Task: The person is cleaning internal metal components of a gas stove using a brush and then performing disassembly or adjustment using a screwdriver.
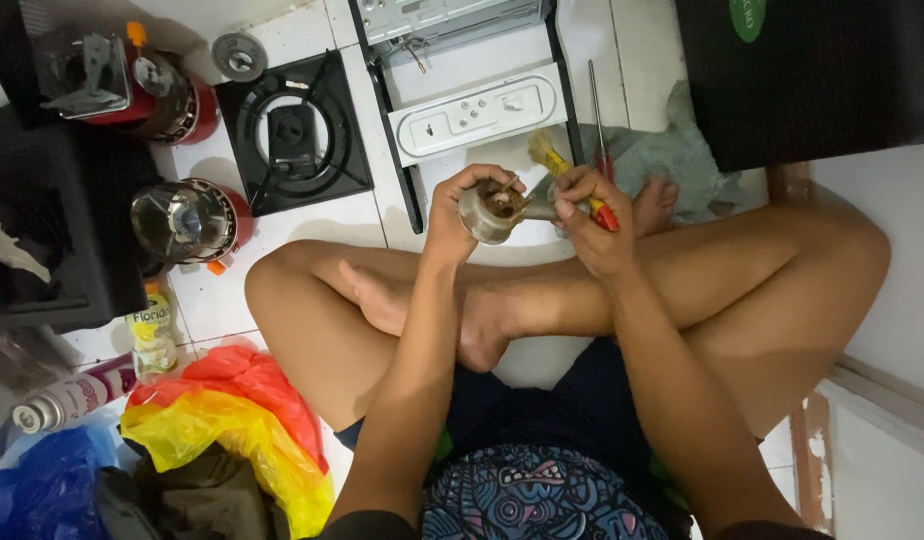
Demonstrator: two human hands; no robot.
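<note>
- Landmark: black single-burner stove (294, 132) on the white tiled floor (312, 30).
- Left hand (460, 208), right of the stove and a bit nearer the person, fingers wrapped around a round grey metal part (489, 212); part held over the crossed legs.
- Right hand (594, 222), farther right of the stove, closed on a red-handled tool (603, 214); tool tip touches the metal part; tip type not clear.
- Yellow-handled brush (544, 153) just behind the hands, right of the stove.
- White control panel (479, 113) lies just right of the stove.
- Two red-and-chrome round appliances (187, 222) left of the stove.
- Red-and-yellow plastic bag (232, 420) well in front of the stove, near the person's knee.
- Spray can (74, 396) left of the bag.
</note>
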